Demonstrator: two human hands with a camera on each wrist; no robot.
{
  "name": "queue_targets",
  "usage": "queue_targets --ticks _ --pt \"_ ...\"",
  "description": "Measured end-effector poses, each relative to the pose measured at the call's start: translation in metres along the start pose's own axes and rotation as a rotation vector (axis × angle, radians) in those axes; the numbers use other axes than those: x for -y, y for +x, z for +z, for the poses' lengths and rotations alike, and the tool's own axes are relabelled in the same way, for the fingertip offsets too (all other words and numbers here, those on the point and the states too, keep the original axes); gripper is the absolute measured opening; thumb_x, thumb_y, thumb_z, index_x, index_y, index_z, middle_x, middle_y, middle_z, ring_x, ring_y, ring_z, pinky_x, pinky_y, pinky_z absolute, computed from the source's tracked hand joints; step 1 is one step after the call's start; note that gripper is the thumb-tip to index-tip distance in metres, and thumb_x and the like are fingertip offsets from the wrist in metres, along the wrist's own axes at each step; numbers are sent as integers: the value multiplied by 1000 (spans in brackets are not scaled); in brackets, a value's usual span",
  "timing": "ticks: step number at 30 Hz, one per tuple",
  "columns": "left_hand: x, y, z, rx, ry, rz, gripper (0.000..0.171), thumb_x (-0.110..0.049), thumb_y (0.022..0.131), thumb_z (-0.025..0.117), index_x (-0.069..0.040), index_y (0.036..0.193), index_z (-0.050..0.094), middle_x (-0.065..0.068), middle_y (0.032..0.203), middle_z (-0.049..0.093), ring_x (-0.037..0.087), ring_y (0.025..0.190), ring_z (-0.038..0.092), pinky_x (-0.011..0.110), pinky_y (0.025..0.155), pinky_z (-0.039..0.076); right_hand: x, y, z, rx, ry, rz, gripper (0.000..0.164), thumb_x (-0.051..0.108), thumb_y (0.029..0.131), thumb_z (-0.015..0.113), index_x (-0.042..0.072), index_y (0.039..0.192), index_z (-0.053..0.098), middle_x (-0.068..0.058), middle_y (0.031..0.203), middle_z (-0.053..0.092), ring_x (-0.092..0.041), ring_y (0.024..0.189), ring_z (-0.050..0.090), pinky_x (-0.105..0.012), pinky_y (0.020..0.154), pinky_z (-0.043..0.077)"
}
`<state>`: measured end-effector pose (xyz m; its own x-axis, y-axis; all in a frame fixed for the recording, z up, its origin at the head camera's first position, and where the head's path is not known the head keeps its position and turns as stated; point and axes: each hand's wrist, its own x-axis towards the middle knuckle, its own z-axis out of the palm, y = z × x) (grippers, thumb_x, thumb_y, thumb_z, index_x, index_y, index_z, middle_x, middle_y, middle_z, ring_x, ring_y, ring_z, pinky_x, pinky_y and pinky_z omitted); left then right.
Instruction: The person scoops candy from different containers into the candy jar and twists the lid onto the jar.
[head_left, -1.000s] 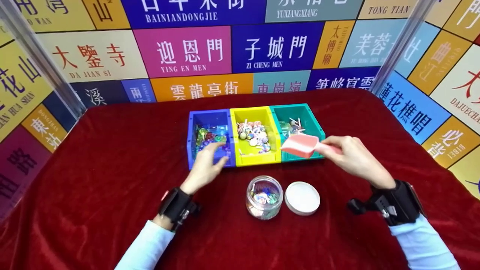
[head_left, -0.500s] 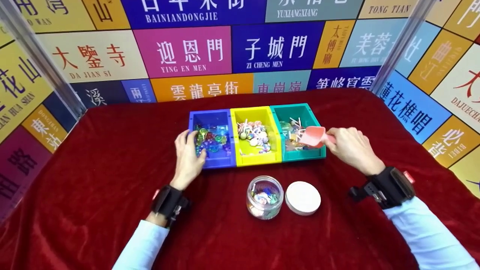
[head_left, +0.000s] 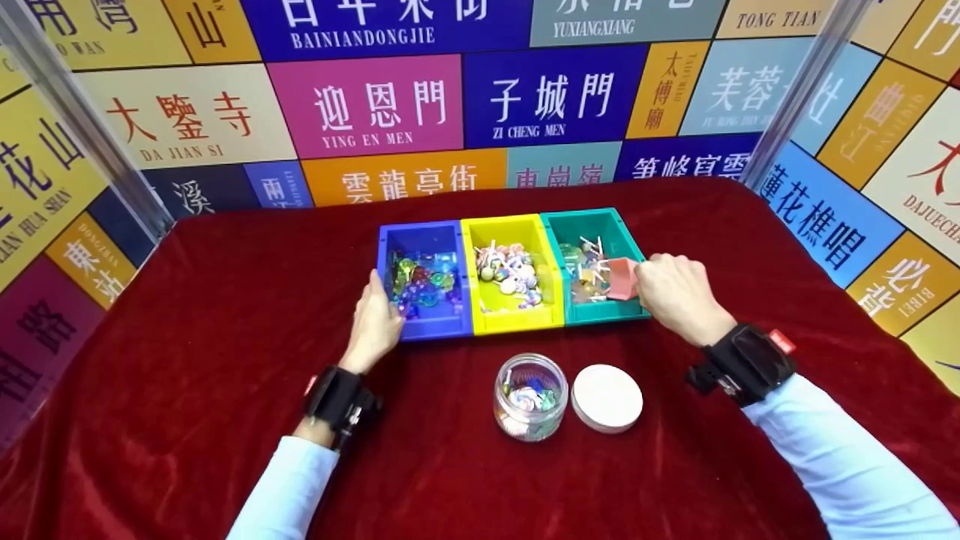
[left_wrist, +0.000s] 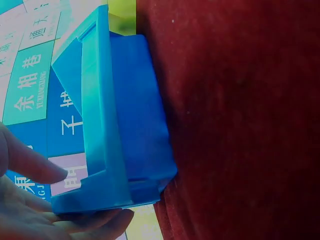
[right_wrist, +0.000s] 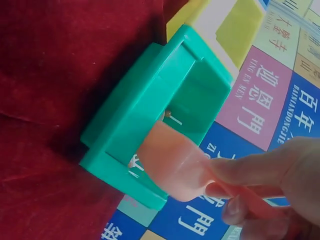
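Note:
My right hand (head_left: 681,294) grips the handle of a pink scoop (right_wrist: 172,162). The scoop's blade dips into the green bin (head_left: 598,309), among lollipops with white sticks (head_left: 592,244). At the far left of the row, my left hand (head_left: 373,319) holds the side wall of the blue bin (left_wrist: 145,120), thumb over the rim and fingers along the outside. Shiny coloured pieces (head_left: 427,291) lie in that bin. Between the two stands the yellow bin (head_left: 517,321), holding several wrapped lollipops (head_left: 508,270).
In front of the bins stands a clear jar (head_left: 529,420) without its lid, partly filled with colourful candies. Its white lid (head_left: 607,397) lies flat beside it on the right. Dark red cloth (head_left: 247,322) covers the table, and a printed panel (head_left: 367,101) rises behind.
The right hand has brought the scoop from above the green bin's front down into it. My left hand has moved from over the blue bin to its left side wall and taken hold.

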<state>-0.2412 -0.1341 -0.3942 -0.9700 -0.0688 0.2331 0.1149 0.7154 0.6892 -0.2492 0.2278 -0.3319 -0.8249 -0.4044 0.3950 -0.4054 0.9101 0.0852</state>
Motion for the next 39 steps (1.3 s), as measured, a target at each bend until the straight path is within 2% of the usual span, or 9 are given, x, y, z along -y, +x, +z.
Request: queue_targets --ticks 6,10,13,19,22,26,32,35,39 --pt "1 1 -1 15 13 -32 76 8 74 59 16 134 14 34 124 40 41 103 48 44 97 35 5 12 3 28 -35 -34 18 -5 78 51 -3 63 61 -18 53 51 -34 49 50 -44 38 42" --pt "2 0 -1 6 13 -11 75 9 74 60 17 134 15 33 118 44 38 91 52 44 92 40 5 17 6 57 -12 -41 18 -4 78 51 -2 64 63 -18 54 52 -34 50 51 -45 40 44" --pt "2 -1 -1 0 11 1 74 10 73 59 18 133 16 34 117 45 38 91 52 43 91 41 4 17 7 74 11 -34 19 -4 77 52 0 66 66 -17 55 53 -34 51 52 -45 40 45" --pt "1 0 -2 -26 31 24 69 9 74 56 19 131 20 36 117 45 42 99 51 45 92 40 1 21 6 115 67 18 18 -4 74 50 -1 63 64 -16 55 51 -34 52 52 -46 44 46" --pt "1 0 -2 -19 31 19 69 9 74 57 19 131 20 35 117 45 42 99 51 45 92 40 -3 24 6 151 94 46 13 3 76 57 -3 65 62 -18 59 54 -35 56 54 -47 47 47" --pt "1 -1 -3 2 32 10 70 10 74 57 18 132 18 35 117 45 41 97 51 45 92 40 -9 27 4 233 128 100 13 7 75 61 -4 67 58 -20 65 55 -36 60 55 -48 50 48" --pt "2 -1 -3 -3 36 19 68 11 73 53 18 132 19 35 118 44 42 98 52 45 91 41 -8 36 -2 368 140 201 9 3 75 53 -5 75 58 -24 75 56 -37 68 55 -50 55 47" --pt "2 0 -3 2 34 22 69 11 73 56 19 132 19 34 117 45 41 96 52 45 91 41 -5 41 0 380 149 209 11 2 74 49 -4 74 58 -26 78 57 -38 70 56 -50 57 47" --pt "2 0 -5 10 39 20 70 10 73 56 19 132 19 34 117 45 40 95 52 44 91 41 -8 46 5 377 192 219 12 5 78 52 -1 68 56 -21 72 56 -33 65 54 -45 53 46"
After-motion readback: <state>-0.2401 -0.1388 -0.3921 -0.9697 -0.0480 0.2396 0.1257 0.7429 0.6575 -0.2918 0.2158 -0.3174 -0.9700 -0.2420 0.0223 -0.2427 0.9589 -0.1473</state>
